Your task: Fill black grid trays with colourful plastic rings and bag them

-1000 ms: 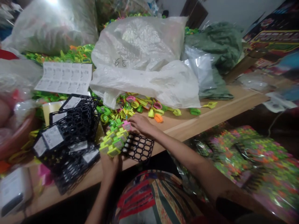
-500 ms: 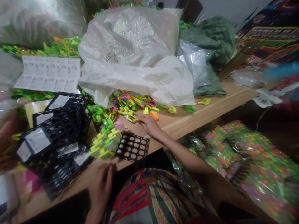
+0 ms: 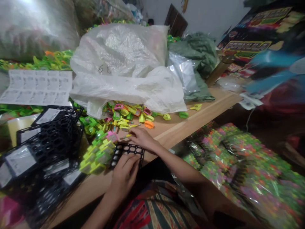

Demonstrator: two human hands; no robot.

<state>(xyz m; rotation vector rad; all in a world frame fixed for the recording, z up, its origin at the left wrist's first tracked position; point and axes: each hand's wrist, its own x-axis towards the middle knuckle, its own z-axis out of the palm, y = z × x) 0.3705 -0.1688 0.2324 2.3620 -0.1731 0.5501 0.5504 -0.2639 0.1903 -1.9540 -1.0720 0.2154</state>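
Note:
My left hand [image 3: 125, 168] lies over the near part of a black plastic grid tray [image 3: 137, 150], its fingers closed together on the grid and hiding part of it. Just beyond the tray, my right hand [image 3: 142, 137] pinches a small thin yellow stick-like piece [image 3: 128, 136] at the fingertips; its exact kind is too small to tell. Yellow and green plastic pieces [image 3: 97, 156] stand in rows on the tray's left side, with a pink one [image 3: 111, 136] at the far corner. Past my right hand lies an orange ring-like piece [image 3: 149, 124] among loose coloured pieces [image 3: 124, 111].
Labelled black grid trays [image 3: 50, 136] are piled at the left. Behind them is a label sheet [image 3: 38, 86]. A large white sack [image 3: 124, 63] covers the back of the wooden table [image 3: 171, 133]. Bagged coloured pieces [image 3: 250, 165] lie below the table's right edge.
My left hand has moved up and right onto the grid tray. My right hand has drawn back from the loose pieces, now with a thin yellow piece. The view has shifted.

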